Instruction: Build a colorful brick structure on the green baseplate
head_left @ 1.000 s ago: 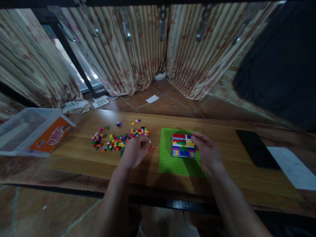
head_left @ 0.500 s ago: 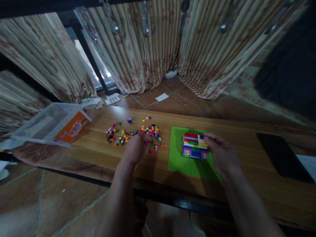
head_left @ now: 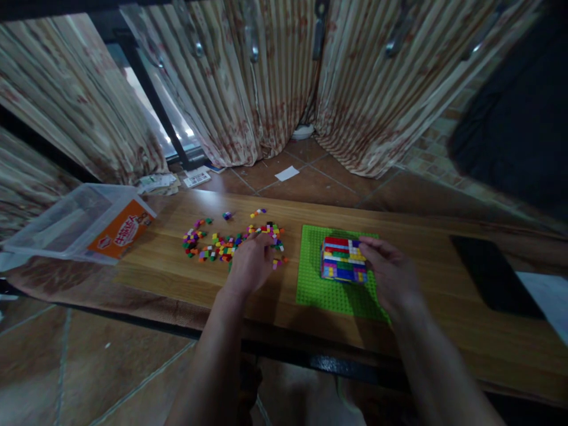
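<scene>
A many-coloured block built of toy bricks (head_left: 343,260) rests on a green studded baseplate (head_left: 313,293). My right hand (head_left: 388,272) is at the block's right side, thumb and fingers closed at its upper right corner. Over the scattered loose bricks (head_left: 217,244), my left hand (head_left: 252,266) reaches down with its fingers bent together. Its fingertips are among the bricks at the right part of the pile, and whatever is between them is hidden.
A clear plastic box (head_left: 80,222) with an orange label stands at the table's left end. On the right lie a flat black object (head_left: 494,275) and white paper (head_left: 544,299). Behind the wooden table (head_left: 164,278) are the tiled floor and patterned curtains (head_left: 275,89).
My left hand has shifted slightly over the loose bricks, and the red brick that was at its fingertips no longer shows. My right hand stays at the block. The whole view has shifted a little.
</scene>
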The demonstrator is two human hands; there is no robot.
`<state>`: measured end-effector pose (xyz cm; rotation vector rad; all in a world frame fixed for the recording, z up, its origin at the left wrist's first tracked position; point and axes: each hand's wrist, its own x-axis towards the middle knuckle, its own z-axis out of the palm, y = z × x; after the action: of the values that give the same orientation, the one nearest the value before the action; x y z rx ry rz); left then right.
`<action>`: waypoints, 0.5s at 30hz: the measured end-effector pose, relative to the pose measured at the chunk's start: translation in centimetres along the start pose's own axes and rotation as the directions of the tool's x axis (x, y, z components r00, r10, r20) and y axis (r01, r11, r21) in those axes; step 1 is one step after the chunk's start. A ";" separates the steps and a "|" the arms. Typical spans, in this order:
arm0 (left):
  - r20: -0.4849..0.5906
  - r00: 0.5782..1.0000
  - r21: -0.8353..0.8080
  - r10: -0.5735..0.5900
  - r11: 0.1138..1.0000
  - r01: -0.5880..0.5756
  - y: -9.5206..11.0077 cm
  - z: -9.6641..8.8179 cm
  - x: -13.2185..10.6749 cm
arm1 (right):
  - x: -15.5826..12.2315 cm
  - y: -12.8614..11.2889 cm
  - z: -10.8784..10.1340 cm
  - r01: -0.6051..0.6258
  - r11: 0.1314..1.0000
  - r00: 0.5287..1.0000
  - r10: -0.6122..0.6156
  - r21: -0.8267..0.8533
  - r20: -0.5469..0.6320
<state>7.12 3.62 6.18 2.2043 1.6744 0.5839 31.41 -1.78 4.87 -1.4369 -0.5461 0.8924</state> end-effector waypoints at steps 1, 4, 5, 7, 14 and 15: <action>-0.019 1.000 -0.073 0.009 0.997 -0.010 0.4 0.1 0.1 | 0.0 0.0 0.0 0.007 1.000 1.000 -0.007 -0.007 -0.002; -0.029 0.999 -0.307 0.045 0.950 -0.052 2.2 0.9 0.3 | -0.1 0.0 0.0 0.032 0.999 0.999 -0.032 -0.039 0.003; -0.023 0.998 -0.362 0.063 0.930 -0.067 2.9 1.3 0.2 | -0.1 0.1 0.0 0.037 0.998 0.999 -0.037 -0.044 0.002; -0.017 0.995 -0.419 0.095 0.903 -0.093 4.3 2.1 -0.2 | 0.0 0.1 0.0 0.042 0.998 0.999 -0.042 -0.046 0.004; -0.080 0.988 -0.509 0.135 0.846 -0.157 6.9 3.8 -1.6 | 0.1 0.1 -0.2 0.067 0.995 0.998 -0.067 -0.072 0.011; -0.082 0.989 -0.530 0.125 0.835 -0.150 7.0 4.0 -1.5 | 0.1 0.1 -0.2 0.077 0.994 0.997 -0.076 -0.078 0.015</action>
<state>14.61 0.26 5.89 1.9066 1.1767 1.0069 31.61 -1.85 4.75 -1.4721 -0.6470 0.8274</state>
